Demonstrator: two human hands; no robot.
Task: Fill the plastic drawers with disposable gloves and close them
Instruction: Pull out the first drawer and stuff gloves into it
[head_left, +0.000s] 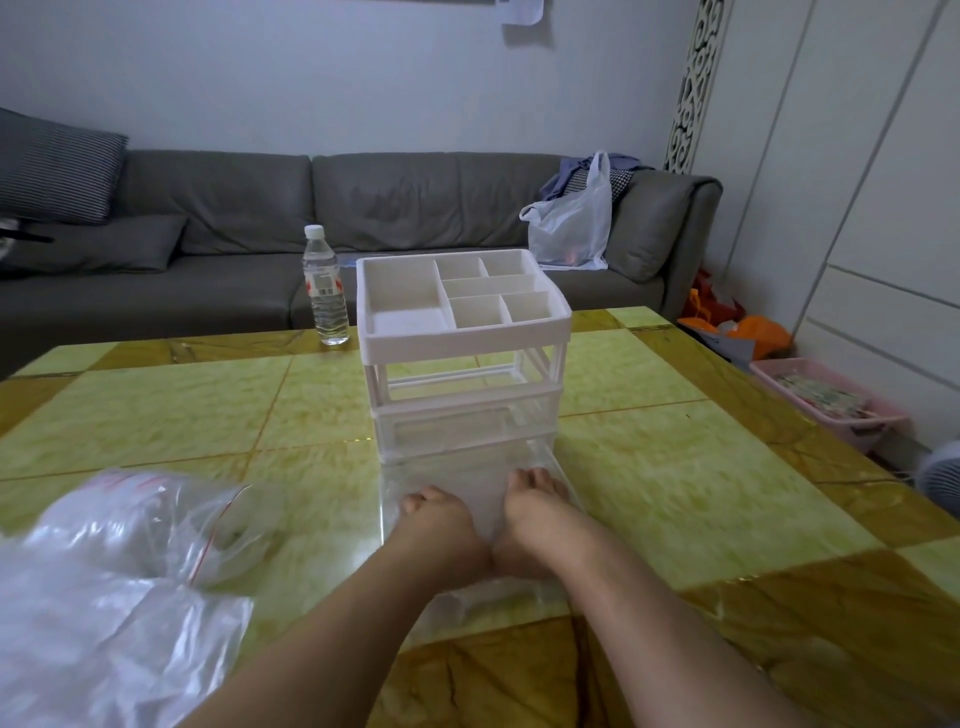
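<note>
water btl (325, 291), grey sofa (218, 208), pink basket (831, 400), fan (943, 475)

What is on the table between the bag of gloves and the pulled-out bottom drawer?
In the head view, nothing stands between the bag of gloves and the bottom drawer; only bare table shows there.

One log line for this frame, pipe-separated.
both hands, left hand, right hand, in bottom drawer | drawer pulled out | glove bag left on table

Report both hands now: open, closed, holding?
Left hand: fingers curled down inside the pulled-out bottom drawer; any hold cannot be told.
Right hand: same.
</note>
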